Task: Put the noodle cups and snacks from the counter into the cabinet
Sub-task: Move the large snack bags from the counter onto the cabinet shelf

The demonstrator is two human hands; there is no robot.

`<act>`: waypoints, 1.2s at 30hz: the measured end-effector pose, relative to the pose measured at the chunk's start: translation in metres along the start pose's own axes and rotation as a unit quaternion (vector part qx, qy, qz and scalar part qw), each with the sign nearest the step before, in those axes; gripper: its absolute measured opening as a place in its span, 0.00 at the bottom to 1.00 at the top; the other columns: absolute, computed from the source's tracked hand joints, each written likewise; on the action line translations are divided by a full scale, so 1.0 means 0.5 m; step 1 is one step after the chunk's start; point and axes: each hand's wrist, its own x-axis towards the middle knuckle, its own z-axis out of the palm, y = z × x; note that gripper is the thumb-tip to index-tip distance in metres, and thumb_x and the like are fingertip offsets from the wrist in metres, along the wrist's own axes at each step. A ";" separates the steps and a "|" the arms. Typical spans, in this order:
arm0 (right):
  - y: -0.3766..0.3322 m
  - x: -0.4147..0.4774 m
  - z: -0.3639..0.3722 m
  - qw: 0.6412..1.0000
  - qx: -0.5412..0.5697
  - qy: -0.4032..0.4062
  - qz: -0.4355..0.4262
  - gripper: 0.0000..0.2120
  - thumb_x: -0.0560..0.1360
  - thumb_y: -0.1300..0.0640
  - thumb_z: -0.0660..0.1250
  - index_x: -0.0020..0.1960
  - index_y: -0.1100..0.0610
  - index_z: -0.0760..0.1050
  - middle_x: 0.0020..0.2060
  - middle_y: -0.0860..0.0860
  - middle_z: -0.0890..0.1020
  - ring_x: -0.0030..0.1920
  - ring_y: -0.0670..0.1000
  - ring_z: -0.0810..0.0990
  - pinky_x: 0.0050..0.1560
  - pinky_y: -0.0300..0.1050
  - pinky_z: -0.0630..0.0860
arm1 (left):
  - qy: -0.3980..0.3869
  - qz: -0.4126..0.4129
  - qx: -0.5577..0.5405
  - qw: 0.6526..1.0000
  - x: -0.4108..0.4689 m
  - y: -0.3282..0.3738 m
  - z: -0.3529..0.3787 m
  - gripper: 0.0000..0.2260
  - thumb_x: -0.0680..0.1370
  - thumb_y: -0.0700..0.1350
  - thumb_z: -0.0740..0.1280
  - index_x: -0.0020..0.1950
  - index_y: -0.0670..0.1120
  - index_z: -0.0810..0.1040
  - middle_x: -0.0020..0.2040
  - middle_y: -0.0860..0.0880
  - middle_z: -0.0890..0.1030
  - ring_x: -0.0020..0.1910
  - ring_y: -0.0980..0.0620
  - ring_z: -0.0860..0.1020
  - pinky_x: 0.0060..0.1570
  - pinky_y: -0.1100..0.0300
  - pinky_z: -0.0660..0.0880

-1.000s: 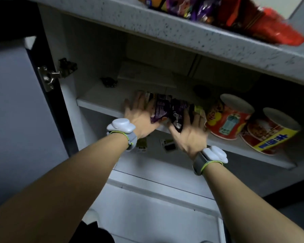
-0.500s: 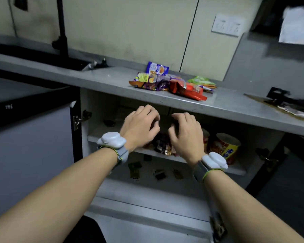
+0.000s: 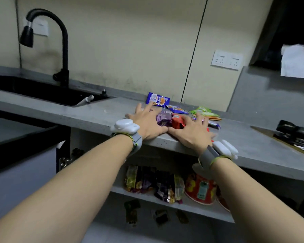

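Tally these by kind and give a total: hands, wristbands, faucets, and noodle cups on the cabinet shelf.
Hands: 2
Wristbands: 2
Faucet: 1
Noodle cups: 2, one mostly hidden by the right arm
Total: 7
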 end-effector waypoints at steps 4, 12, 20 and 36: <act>0.005 0.024 0.020 1.000 -0.001 0.008 0.003 0.31 0.72 0.34 0.59 0.72 0.45 0.66 0.72 0.54 0.68 0.72 0.62 0.62 0.67 0.67 0.65 | -0.001 -0.002 -0.002 1.000 0.026 -0.007 0.022 0.31 0.72 0.70 0.61 0.72 0.60 0.66 0.74 0.54 0.68 0.71 0.45 0.62 0.62 0.44 0.66; 0.009 -0.041 0.000 0.997 0.037 0.067 -0.027 0.24 0.77 0.44 0.58 0.73 0.45 0.65 0.71 0.53 0.70 0.71 0.60 0.64 0.68 0.62 0.66 | 0.129 0.004 -0.052 0.990 -0.049 0.007 0.023 0.24 0.74 0.64 0.63 0.68 0.59 0.72 0.67 0.55 0.75 0.66 0.47 0.67 0.59 0.49 0.69; 0.057 -0.254 -0.007 0.972 0.024 0.195 -0.130 0.30 0.75 0.47 0.57 0.76 0.49 0.60 0.75 0.54 0.64 0.75 0.61 0.57 0.65 0.65 0.67 | 0.219 0.082 -0.055 0.971 -0.277 0.006 0.001 0.29 0.72 0.59 0.70 0.71 0.56 0.69 0.69 0.52 0.72 0.70 0.46 0.65 0.64 0.47 0.68; 0.128 -0.315 0.298 0.991 0.001 0.051 -0.120 0.29 0.73 0.48 0.54 0.74 0.50 0.63 0.70 0.55 0.72 0.70 0.61 0.68 0.59 0.64 0.71 | 0.117 0.043 -0.071 0.990 -0.349 -0.078 0.309 0.26 0.70 0.60 0.70 0.66 0.56 0.75 0.64 0.52 0.77 0.65 0.48 0.70 0.60 0.51 0.70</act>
